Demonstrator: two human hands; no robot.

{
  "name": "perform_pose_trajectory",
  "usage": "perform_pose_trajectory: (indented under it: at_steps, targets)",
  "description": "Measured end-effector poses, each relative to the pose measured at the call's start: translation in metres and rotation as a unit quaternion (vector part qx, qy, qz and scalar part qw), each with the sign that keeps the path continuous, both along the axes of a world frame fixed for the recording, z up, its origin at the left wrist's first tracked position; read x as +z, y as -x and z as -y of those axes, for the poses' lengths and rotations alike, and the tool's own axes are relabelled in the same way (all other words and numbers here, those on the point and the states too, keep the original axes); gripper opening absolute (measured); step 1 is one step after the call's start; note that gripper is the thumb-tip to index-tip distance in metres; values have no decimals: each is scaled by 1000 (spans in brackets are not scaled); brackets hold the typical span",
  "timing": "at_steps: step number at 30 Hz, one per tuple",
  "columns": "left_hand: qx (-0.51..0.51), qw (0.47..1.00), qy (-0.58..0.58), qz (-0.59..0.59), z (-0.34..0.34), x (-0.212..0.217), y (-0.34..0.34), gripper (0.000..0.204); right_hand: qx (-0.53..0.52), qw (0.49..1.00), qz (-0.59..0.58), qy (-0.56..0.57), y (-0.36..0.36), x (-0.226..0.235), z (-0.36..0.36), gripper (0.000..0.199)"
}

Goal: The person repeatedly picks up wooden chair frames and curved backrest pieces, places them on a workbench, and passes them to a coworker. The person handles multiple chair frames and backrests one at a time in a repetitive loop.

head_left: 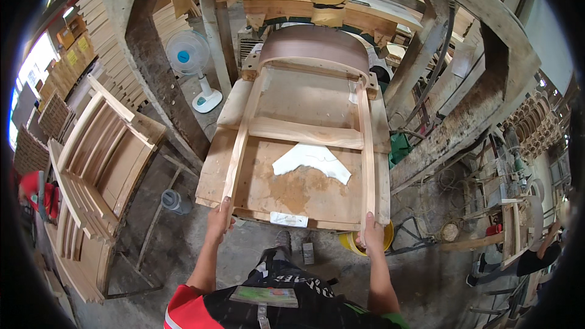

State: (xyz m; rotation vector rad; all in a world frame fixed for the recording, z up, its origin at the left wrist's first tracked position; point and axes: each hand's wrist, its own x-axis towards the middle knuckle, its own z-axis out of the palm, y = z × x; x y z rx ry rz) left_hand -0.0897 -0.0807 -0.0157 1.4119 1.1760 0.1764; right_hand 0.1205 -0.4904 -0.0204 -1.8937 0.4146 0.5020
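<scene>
A pale wooden chair frame [308,132] lies on a plywood board [207,173], its two long legs pointing toward me and a crossbar joining them. My left hand [218,222] is closed around the near end of the left leg. On the right leg's near end, my right hand [372,233] is closed as well. At the far end a wide curved brown wooden panel [314,45] spans between the legs, next to wooden blocks [250,67]. A white cut-out sheet [312,161] and a small white piece [288,219] lie on the board between the legs.
Heavy metal press posts [155,73] [469,122] stand on both sides, with a yellow rounded part [328,0] above. A white fan [189,55] is at left, near stacked curved wooden parts [91,201]. A yellow bucket [350,244] and grey bucket [173,201] stand low. Another person [530,265] is far right.
</scene>
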Motion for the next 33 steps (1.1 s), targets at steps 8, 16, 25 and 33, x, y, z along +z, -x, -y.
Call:
perform_pose_trajectory:
  at_steps: [8,16,25,33]
  targets:
    - [-14,999,18,35,-43,2,-61,63,-22,999,47,-2,-47,8,-39,61]
    - [-19,999,35,34,-59,-1,-75,59,-55,997,50,-36,-59,5,-52,51]
    - [-19,998,52,30,-63,1,-76,57,-60,996,46,-42,-61,-5,-52,53]
    - [-24,998,45,36,-61,1,-77,56,-62,996,40,-44,-60,-9,-50,51]
